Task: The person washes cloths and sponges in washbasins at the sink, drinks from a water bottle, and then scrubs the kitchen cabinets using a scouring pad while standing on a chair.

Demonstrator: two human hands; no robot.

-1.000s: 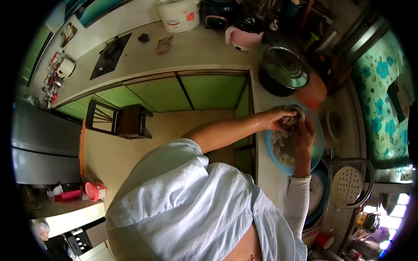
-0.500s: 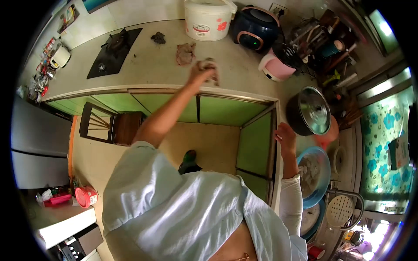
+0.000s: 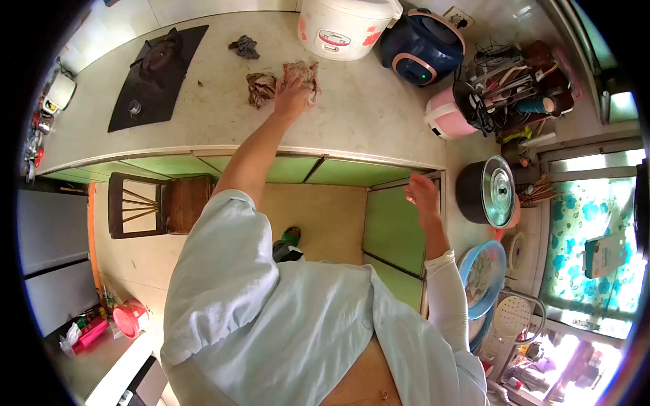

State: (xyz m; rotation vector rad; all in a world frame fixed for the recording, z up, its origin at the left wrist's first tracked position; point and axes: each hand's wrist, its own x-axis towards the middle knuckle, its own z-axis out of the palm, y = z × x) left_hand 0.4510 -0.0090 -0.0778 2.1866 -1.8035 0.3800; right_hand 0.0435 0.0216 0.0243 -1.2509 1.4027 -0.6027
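Lying on the surface [image 3: 379,115] beside a brown rag [image 3: 261,89], a crumpled cloth [image 3: 302,69] was touched by the left hand [image 3: 292,96], whether gripped unclear; the right hand [image 3: 424,195] was held unclenched, well apart.

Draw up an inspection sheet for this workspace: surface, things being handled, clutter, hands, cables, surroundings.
Surface: pale counter, lightly marked, with a small dark speck near the stove.
Job's things: crumpled pale rag under the left hand; brown rag just beside it.
Clutter: dark rag behind them; utensils crowded in the corner.
Hands: left on the pale rag, grip unclear; right hand raised, fingers curled, nothing seen in it.
Cables: dark loops at the pink pot, possibly a cord; cannot tell.
Surroundings: white cooker, blue cooker, lidded pot, blue basin, chair.
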